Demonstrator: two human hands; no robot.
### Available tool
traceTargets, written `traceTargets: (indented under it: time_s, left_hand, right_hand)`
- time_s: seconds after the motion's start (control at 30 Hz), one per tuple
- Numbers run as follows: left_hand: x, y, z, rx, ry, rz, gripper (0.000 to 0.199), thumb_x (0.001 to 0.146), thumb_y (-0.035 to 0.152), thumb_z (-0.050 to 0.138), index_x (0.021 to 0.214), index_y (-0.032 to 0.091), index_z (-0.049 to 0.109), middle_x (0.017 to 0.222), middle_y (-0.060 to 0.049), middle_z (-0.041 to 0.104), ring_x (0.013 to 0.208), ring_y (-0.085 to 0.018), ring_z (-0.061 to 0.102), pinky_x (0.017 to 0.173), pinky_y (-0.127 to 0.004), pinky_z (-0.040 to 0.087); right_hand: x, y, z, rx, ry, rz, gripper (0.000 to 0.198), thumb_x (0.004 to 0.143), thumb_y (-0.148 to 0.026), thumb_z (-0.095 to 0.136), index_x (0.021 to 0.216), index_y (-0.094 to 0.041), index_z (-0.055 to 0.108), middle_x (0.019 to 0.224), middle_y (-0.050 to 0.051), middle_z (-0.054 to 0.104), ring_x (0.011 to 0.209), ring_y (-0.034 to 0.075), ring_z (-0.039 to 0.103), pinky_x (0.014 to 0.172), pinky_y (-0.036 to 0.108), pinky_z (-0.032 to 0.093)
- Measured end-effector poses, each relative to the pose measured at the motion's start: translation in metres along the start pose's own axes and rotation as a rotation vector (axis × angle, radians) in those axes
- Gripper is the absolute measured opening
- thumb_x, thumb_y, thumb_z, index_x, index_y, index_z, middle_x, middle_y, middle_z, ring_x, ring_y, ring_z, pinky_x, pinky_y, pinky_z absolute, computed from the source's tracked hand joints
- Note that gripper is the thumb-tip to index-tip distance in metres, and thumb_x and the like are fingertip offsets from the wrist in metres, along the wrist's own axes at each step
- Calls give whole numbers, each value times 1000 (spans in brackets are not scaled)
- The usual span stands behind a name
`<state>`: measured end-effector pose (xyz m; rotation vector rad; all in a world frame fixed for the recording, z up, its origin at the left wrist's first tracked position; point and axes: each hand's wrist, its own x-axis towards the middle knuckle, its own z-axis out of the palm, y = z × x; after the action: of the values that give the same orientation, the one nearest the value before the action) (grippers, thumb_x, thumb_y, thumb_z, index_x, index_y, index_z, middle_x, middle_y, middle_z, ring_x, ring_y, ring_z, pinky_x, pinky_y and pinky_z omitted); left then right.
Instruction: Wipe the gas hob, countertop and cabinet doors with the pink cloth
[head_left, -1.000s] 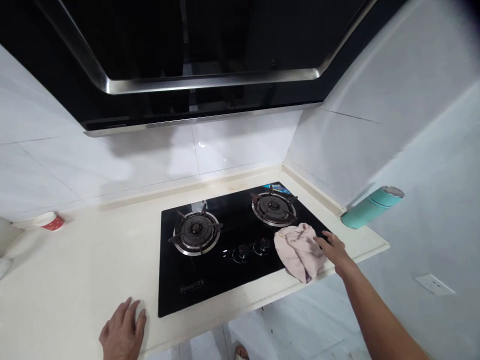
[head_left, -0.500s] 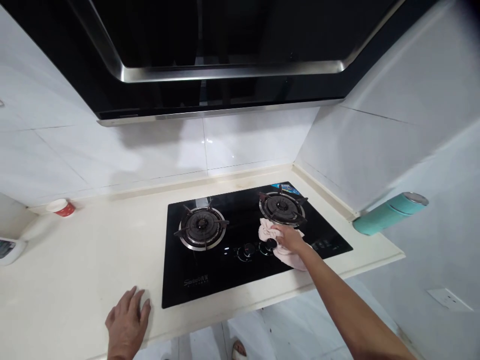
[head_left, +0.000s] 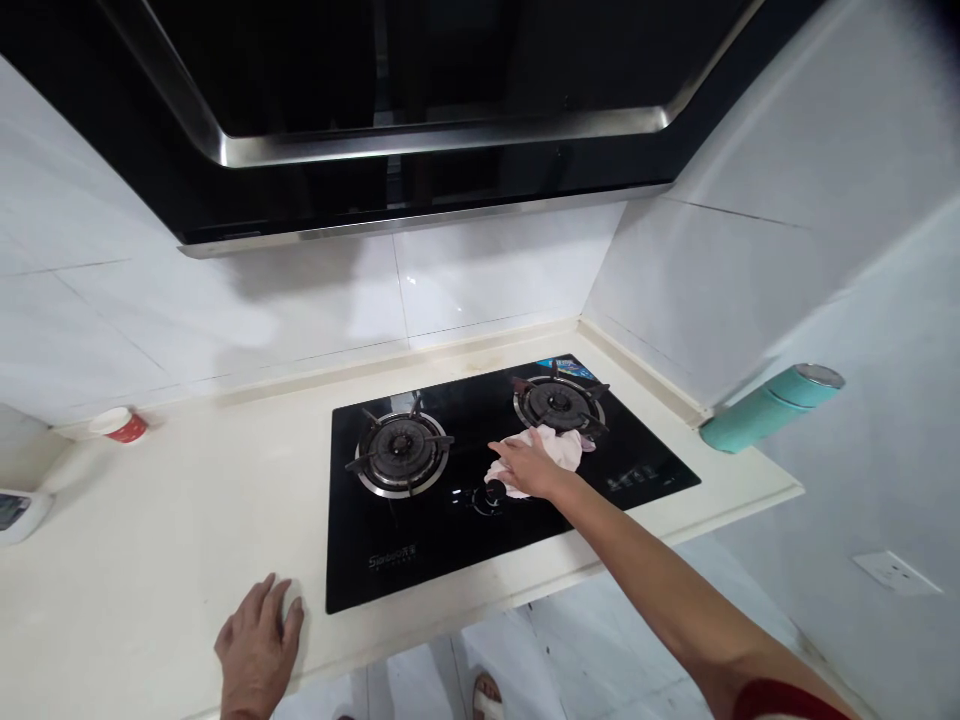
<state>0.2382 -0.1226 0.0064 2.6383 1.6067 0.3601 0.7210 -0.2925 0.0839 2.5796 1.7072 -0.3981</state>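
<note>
My right hand (head_left: 526, 468) presses a pale pink cloth (head_left: 564, 448) onto the black glass gas stove (head_left: 442, 555). Bunched under the palm, the cloth reaches the front of the right burner (head_left: 559, 403) and lies just behind the left control knob (head_left: 495, 491). The other knob is hidden by the hand and cloth. My left hand (head_left: 260, 640) rests on the cream countertop (head_left: 172, 530), left of the stove's front corner, fingers loosely spread with nothing in them. The left burner (head_left: 403, 448) has its pan support in place.
A black range hood (head_left: 420, 185) hangs low over the stove. At the right wall a teal bottle (head_left: 772, 408) stands on the counter. A red and white paper cup (head_left: 120, 425) and a white device (head_left: 21, 513) are at the far left. A socket (head_left: 896, 572) is on the right wall.
My right hand and the cloth have moved left and slightly back across the stove, from the right knob toward the left one. My left hand stays on the counter. The view has shifted slightly.
</note>
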Motion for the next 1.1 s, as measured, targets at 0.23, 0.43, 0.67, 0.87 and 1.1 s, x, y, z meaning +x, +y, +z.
traceTargets:
  time_s: [0.23, 0.43, 0.67, 0.87, 1.1]
  left_hand:
    - [-2, 1, 0, 11, 5, 1, 44, 96, 45, 34, 122, 25, 63, 143, -9, 58, 136, -26, 47, 113, -47, 30]
    - [-3, 2, -2, 16, 8, 17, 41, 97, 42, 37, 123, 24, 63, 143, -10, 58, 135, -26, 48, 112, -47, 30]
    - [-7, 0, 3, 11, 6, 19, 39, 97, 40, 39, 123, 25, 64, 143, -10, 60, 137, -25, 47, 113, -48, 28]
    - [-8, -1, 5, 17, 14, 29, 41, 96, 41, 40, 123, 24, 65, 142, -10, 60, 137, -27, 48, 114, -50, 28]
    - [-8, -2, 7, 12, 23, 33, 40, 96, 39, 40, 123, 23, 65, 143, -10, 60, 137, -27, 48, 113, -51, 29]
  right_hand:
    - [-24, -1, 15, -83, 60, 84, 33, 93, -36, 58, 121, -24, 70, 168, 10, 14, 154, 39, 1, 118, 68, 3]
    - [-47, -8, 30, -130, 153, 81, 28, 97, -33, 53, 117, -26, 71, 167, 3, 20, 155, 36, 3, 121, 64, 6]
    - [-89, -20, 79, -132, 435, 178, 28, 99, -34, 46, 101, -26, 72, 162, 3, 31, 155, 34, 8, 120, 61, 13]
    - [-115, -22, 94, -3, 376, 67, 36, 101, -33, 34, 104, -24, 69, 150, 7, 49, 145, 28, 36, 119, 57, 20]
    - [-158, -19, 98, 278, 302, 4, 37, 101, -39, 36, 88, -26, 67, 119, 8, 64, 109, 25, 60, 101, 45, 46]
